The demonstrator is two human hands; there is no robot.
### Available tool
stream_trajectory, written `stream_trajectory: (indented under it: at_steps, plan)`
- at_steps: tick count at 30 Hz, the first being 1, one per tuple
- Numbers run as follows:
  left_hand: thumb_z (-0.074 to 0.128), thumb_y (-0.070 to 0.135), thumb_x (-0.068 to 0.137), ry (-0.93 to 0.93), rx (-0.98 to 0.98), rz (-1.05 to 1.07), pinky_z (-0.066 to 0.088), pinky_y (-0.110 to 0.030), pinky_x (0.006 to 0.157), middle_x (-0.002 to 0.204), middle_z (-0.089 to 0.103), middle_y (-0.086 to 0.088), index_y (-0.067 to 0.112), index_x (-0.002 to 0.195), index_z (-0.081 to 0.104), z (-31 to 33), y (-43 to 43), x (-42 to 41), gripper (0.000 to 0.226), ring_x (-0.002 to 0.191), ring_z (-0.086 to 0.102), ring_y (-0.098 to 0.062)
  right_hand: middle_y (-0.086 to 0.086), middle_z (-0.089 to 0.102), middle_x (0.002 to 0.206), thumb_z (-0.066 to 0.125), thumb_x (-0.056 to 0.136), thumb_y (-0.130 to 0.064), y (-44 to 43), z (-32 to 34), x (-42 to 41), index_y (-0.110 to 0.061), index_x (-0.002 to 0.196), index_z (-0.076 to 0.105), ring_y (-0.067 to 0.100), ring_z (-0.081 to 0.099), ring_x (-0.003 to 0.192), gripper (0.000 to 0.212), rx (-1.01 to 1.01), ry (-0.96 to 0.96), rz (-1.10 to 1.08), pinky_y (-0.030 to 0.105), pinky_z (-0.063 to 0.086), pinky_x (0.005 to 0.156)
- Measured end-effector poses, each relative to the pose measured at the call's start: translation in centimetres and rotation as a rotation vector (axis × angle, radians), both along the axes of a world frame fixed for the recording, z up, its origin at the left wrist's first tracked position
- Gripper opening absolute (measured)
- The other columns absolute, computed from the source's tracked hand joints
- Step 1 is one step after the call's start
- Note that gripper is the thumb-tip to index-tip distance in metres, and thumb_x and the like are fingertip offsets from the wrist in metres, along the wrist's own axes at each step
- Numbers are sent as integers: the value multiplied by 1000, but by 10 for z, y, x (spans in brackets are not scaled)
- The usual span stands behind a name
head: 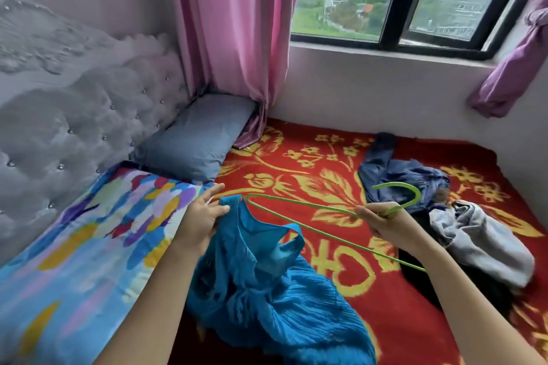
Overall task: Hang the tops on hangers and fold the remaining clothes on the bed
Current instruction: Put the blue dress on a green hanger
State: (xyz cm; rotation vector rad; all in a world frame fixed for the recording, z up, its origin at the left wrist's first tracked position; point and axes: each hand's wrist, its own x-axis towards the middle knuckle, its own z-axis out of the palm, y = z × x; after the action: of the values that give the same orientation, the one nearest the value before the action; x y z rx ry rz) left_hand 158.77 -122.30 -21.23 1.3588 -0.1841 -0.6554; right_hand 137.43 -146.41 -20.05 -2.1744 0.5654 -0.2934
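Blue top (pixel 267 272) hung pinched by its strap in the left hand (pixel 201 216); the right hand (pixel 382 221) gripped a green hanger (pixel 397 184) in curled fingers (pixel 367 212). Jeans (pixel 397 172) lay on the red-blanketed bed (pixel 311 163).

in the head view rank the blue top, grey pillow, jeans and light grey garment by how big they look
1. blue top, though it lies nearest the camera
2. grey pillow
3. jeans and light grey garment: they look about alike, so not ranked

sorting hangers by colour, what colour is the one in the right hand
Green hanger, head view.
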Motion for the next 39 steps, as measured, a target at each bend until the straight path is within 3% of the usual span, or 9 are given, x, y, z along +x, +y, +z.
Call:
stream_trajectory:
  at_steps: [6,10,13,16,18,21,26,34,39]
  plan:
    - [42,-13,90,-52,15,17,53,-19,58,96,65,-10,17,130,49,-6,10,-9,50,77,63,-16,-12,36,34,58,91,-22,9,-8,-1,-20,63,66,6,29,35,29,-61,78,24,14,23,40]
    - [47,-11,90,-250,175,-213,51,-35,91,118,63,-12,31,121,52,-4,16,-21,53,105,62,-22,-13,42,34,60,88,-24,24,-15,9,-17,62,67,4,37,35,28,-80,13,44,13,25,41]
    - [55,-3,88,-639,436,-318,48,-31,94,118,63,-3,36,118,56,0,16,-37,49,107,61,-16,-12,44,35,59,84,-33,40,-29,20,-21,59,66,3,37,34,29,-21,-83,35,12,24,43]
    - [83,5,61,-1387,839,-16,50,-39,60,80,65,-6,24,103,73,2,18,-46,47,77,59,-29,-7,37,37,55,77,-62,49,-39,28,10,62,63,5,30,36,74,117,-230,5,15,23,42]
    - [91,12,46,-1555,926,139,44,-39,53,76,60,-9,21,79,77,5,22,-44,37,77,45,-30,1,32,42,54,68,-76,54,-39,30,17,62,56,8,25,39,93,168,-273,17,17,20,42]
    - [92,17,48,-1631,884,48,43,-38,54,73,59,-7,19,66,73,5,28,-32,26,77,46,-30,0,36,39,56,64,-72,58,-30,35,-6,51,62,12,29,38,68,163,-275,15,20,22,40]
    - [69,22,71,-1659,695,-1,35,-26,43,57,56,2,16,70,70,20,40,-28,7,44,53,-22,7,36,42,54,63,-81,64,-8,43,14,55,50,19,28,39,96,166,-342,72,22,24,42]
    - [69,16,70,-1732,651,49,41,-28,47,59,60,2,14,66,69,27,37,-24,5,48,57,-22,-6,50,46,57,62,-80,82,-4,55,-26,83,62,5,39,39,58,192,-490,50,17,32,39]
    - [63,13,68,-1479,600,173,45,-33,52,67,67,-2,10,74,74,16,38,-19,12,53,61,-26,-4,61,102,40,79,-75,63,-16,55,-29,110,54,2,52,97,57,-448,-514,-152,24,42,84]
